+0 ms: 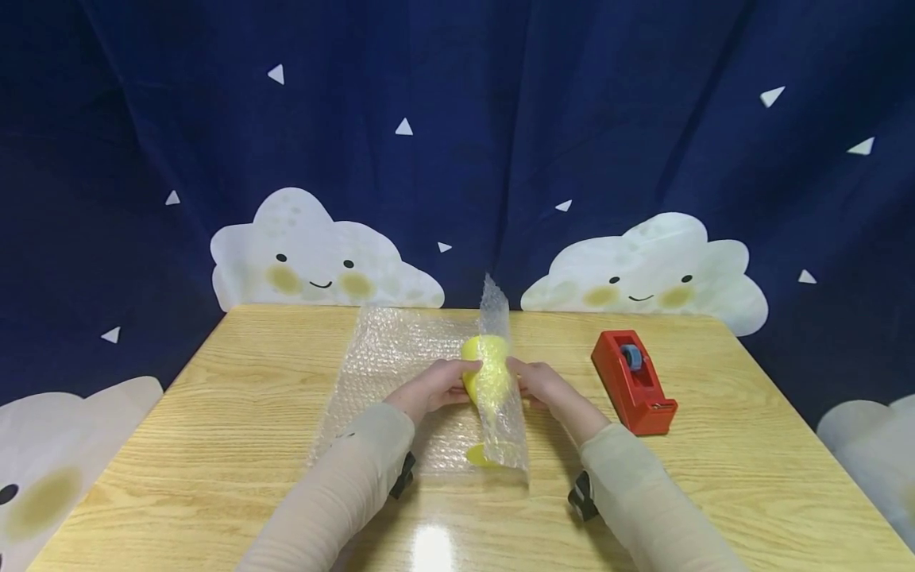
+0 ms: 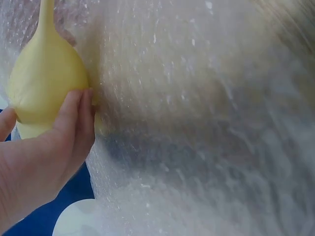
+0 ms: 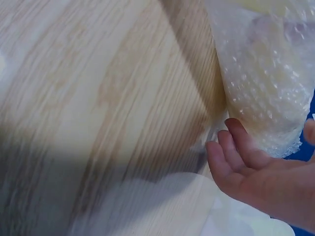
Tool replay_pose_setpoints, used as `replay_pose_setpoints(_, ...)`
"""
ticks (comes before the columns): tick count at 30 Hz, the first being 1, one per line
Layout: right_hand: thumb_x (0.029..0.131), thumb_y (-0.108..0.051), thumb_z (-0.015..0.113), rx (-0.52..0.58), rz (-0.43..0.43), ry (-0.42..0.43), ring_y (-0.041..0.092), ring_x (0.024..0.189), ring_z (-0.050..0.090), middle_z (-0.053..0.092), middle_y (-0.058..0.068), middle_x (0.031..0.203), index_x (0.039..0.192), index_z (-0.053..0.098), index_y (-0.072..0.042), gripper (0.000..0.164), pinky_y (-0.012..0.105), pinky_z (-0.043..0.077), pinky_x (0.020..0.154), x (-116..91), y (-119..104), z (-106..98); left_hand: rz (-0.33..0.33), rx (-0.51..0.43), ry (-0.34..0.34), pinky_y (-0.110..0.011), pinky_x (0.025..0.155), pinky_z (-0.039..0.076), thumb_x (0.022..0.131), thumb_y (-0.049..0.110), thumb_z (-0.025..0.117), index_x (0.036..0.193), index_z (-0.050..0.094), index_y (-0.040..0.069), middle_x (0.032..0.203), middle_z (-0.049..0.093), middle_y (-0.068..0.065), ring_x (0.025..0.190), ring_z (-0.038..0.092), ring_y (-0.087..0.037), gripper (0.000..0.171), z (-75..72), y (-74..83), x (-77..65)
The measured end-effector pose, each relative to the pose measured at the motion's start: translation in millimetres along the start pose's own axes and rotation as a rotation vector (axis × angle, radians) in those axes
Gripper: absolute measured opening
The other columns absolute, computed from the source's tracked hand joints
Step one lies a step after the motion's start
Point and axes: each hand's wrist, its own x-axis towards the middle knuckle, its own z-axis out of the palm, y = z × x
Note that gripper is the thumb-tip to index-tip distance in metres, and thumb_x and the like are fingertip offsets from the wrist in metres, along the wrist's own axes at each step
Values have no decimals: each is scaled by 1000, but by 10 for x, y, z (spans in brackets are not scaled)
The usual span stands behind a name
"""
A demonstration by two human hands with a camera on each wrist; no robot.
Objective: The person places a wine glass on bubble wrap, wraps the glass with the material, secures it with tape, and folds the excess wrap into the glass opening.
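Note:
A yellow goblet (image 1: 472, 349) lies on its side on a sheet of bubble wrap (image 1: 386, 349), its round foot (image 1: 477, 455) toward me. One end of the wrap is folded up over the goblet's right side, and its far corner stands up. My left hand (image 1: 436, 385) grips the goblet's bowl (image 2: 47, 78) from the left, thumb on top and fingers at the side. On the right, my right hand (image 1: 543, 385) holds the folded wrap (image 3: 266, 73) against the goblet, thumb above and fingers below. Part of the goblet shows only through the wrap.
A red tape dispenser (image 1: 632, 381) with a blue-cored roll stands to the right of my right hand. Everything rests on a wood-grain table (image 1: 236, 413). Behind its far edge hangs a dark blue curtain (image 1: 457, 159) with printed clouds.

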Motion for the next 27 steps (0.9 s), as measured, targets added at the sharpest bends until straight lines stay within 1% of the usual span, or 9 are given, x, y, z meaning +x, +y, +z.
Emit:
replay_pose_setpoints(2,96,-46,40,-9,-9,-6,37,119,51,52,26,129,135,39,10,68,48,43,98,-1,4,7,8,-25,-20,-34,91,51,92,21,55,124,50,-8,114,61,-22,90,63,-20,43,1,-10,4)
replay_pose_setpoints(5,92,-47,48,-36,-26,1,31,108,56,57,22,121,127,49,8,66,43,47,92,-3,3,28,22,-56,-50,-38,94,50,93,19,53,124,50,-9,119,59,-26,99,64,-26,41,1,-30,20)
replay_pose_setpoints(8,90,-46,53,-62,-42,27,24,93,55,59,18,112,121,53,9,63,35,48,79,-10,-4,61,25,-54,-56,-38,94,50,93,18,52,124,49,-9,118,59,-26,99,63,-26,41,-1,-37,29)
replay_pose_setpoints(10,89,-45,54,-74,-49,41,24,94,53,57,21,116,121,52,10,64,34,48,78,-21,-11,80,13,-38,-40,-36,92,51,92,20,53,124,49,-7,114,60,-23,93,63,-23,42,-4,-31,28)
replay_pose_setpoints(11,89,-45,55,-79,-53,51,23,90,52,57,20,113,119,52,10,63,33,47,75,-21,-15,89,4,-28,-30,-35,91,52,91,21,53,124,49,-6,111,60,-21,90,62,-21,43,-6,-25,25)
replay_pose_setpoints(15,88,-43,55,-84,-52,70,26,97,53,56,24,118,119,51,11,63,37,47,83,-19,-30,112,-17,20,-3,-34,88,52,88,30,54,126,48,-2,102,57,-12,83,57,-17,50,-12,8,7)
replay_pose_setpoints(20,89,-43,54,-107,-52,82,34,109,52,52,29,126,123,48,13,66,45,43,95,-15,-41,125,-9,104,16,-38,90,51,89,45,53,123,52,-2,94,62,-12,77,55,-17,57,2,31,-19)
replay_pose_setpoints(23,89,-43,54,-108,-45,80,39,118,48,47,31,131,127,44,14,69,48,39,101,-19,-43,124,-10,135,52,-39,89,51,90,44,54,118,54,-6,91,65,-14,73,56,-18,58,19,26,-33)
replay_pose_setpoints(27,90,-44,54,-115,-40,67,42,122,44,43,33,134,131,39,15,74,50,37,103,-25,-46,102,-1,124,69,-38,88,52,91,41,55,118,54,-7,94,66,-16,73,57,-17,55,31,22,-40)
